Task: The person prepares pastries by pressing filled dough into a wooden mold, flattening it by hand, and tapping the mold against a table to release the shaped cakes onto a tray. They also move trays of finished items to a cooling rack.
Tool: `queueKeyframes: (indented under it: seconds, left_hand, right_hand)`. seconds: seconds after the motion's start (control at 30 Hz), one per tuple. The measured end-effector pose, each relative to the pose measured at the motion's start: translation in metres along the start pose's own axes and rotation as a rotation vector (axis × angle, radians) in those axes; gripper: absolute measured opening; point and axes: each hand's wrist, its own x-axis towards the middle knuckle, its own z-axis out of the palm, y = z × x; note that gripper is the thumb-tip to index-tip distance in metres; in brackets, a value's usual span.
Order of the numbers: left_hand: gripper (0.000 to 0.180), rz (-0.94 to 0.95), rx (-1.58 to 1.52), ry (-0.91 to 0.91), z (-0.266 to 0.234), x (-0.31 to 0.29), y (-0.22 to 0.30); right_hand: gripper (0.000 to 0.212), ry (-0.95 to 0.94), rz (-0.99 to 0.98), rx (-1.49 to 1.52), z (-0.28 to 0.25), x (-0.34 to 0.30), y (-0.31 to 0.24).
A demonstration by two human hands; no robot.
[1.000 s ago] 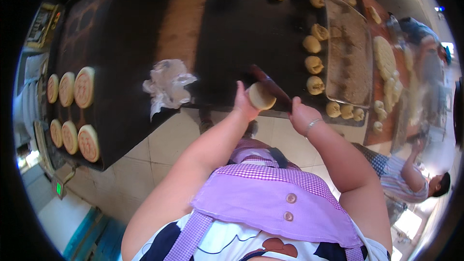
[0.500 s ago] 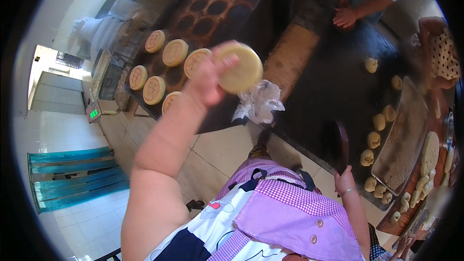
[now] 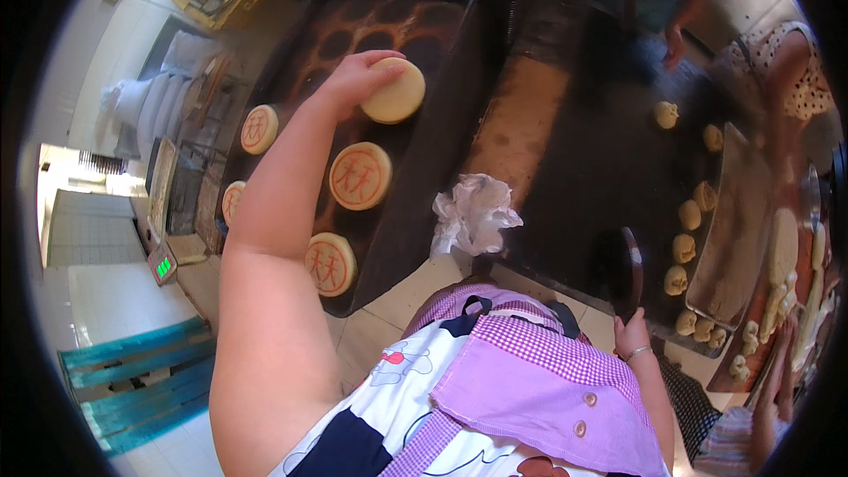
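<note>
My left hand [image 3: 358, 81] reaches over a dark baking tray [image 3: 393, 243] and grips a round, pale flatbread [image 3: 395, 93] by its left edge, its plain face showing. Just below it on the tray is a flatbread with a red stamped mark [image 3: 360, 176], and nearer me another stamped flatbread [image 3: 330, 264]. Beyond my forearm, at the tray's left, sits one more stamped flatbread [image 3: 260, 129]. On the right, my right hand [image 3: 631, 332] is closed round the lower end of a dark, round-edged paddle [image 3: 632, 272], held upright and seen nearly edge-on above the black worktop [image 3: 574, 212].
Crumpled clear plastic [image 3: 477, 215] lies between the tray and the worktop. Several dough pieces [image 3: 684, 248] line the worktop's right side beside a metal tray [image 3: 724, 247]. A co-worker's hand [image 3: 674, 47] hangs at the far side. A scale [image 3: 162, 261] stands left.
My left hand has carried the flatbread away from me and slightly left, over the tray. The right hand still holds the paddle. The co-worker's hands have moved apart.
</note>
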Motion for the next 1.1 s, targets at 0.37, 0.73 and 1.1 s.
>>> queueKeyframes:
  seconds: [0.37,0.73,1.1]
  left_hand:
    - [0.034,1.099,0.856,0.479,0.121,-0.044,0.076]
    - [0.089,0.762,0.562,-0.754,0.599,-0.12,-0.004]
    - [0.078,0.876,0.691,-0.444,0.77,-0.087,-0.065]
  right_hand:
    - [0.057,0.041,0.052,0.346,0.055,-0.005,0.06]
    - [0.065,0.081,0.397,0.633,0.114,-0.127,0.209]
    - [0.067,0.103,0.518,0.682,0.105,-0.176,0.3]
